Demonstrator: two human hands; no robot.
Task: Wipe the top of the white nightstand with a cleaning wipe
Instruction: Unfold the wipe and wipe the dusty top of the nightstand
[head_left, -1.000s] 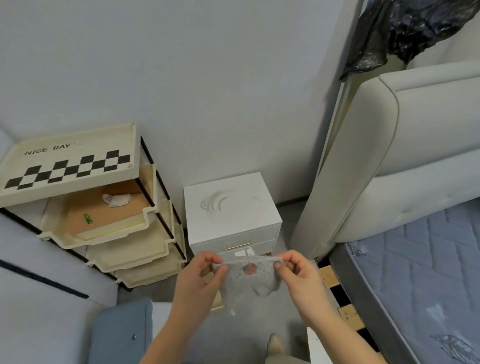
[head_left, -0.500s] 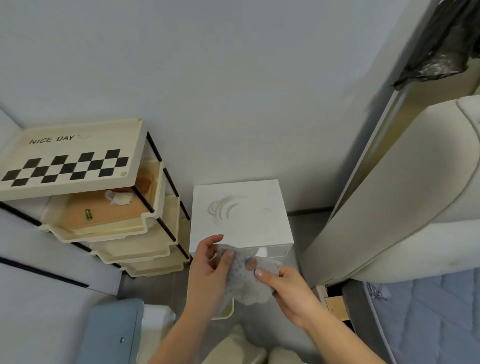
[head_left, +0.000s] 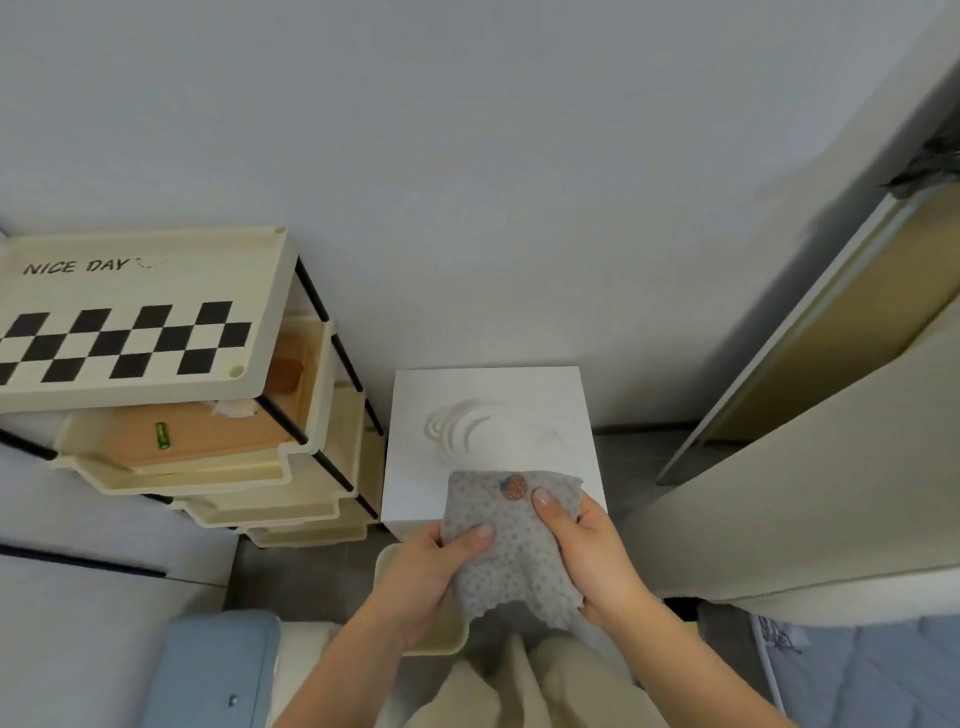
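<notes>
The small white nightstand (head_left: 550, 400) stands against the wall at the centre, its top bearing curved smears of pale dust (head_left: 457, 426). A grey dotted cleaning wipe (head_left: 511, 551) with a small red print is stretched over the nightstand's front edge. My left hand (head_left: 431, 566) pinches its left side and my right hand (head_left: 582, 540) grips its right side. Whether the wipe's far edge touches the top or hovers just above it, I cannot tell.
A cream tiered tray rack (head_left: 156, 322) with a checkered "NICE DAY" top stands left of the nightstand. A beige upholstered headboard (head_left: 810, 493) rises on the right. A cream bin (head_left: 441, 642) and a blue-grey case (head_left: 213, 670) sit near my legs.
My view has moved closer and now looks more steeply down at the nightstand. Both hands spread the wipe flatter and carried it forward over the nightstand's front edge.
</notes>
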